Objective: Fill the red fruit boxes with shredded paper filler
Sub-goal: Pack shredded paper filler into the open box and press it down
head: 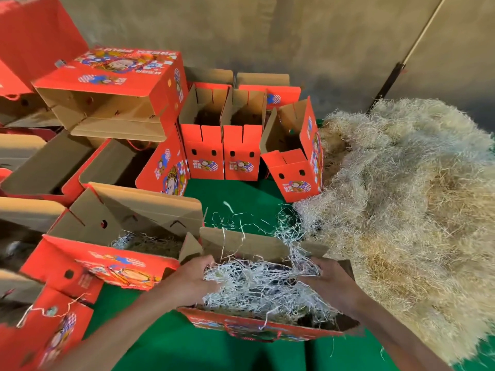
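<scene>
A red fruit box (257, 329) lies open right in front of me on the green cloth. White shredded paper (262, 287) fills its inside. My left hand (192, 279) presses into the left side of that paper and my right hand (328, 279) into the right side, both with fingers curled in the shreds. A large pile of shredded paper filler (407, 210) spreads over the floor to the right. Just left of the near box, another open red box (101, 263) holds a little filler.
Several open red boxes (222, 153) stand in a row at the back, one (297, 162) tilted against the pile. More boxes are stacked and tipped at the left (112, 87). Loose shreds lie on the green cloth (241, 199). A tan wall rises behind.
</scene>
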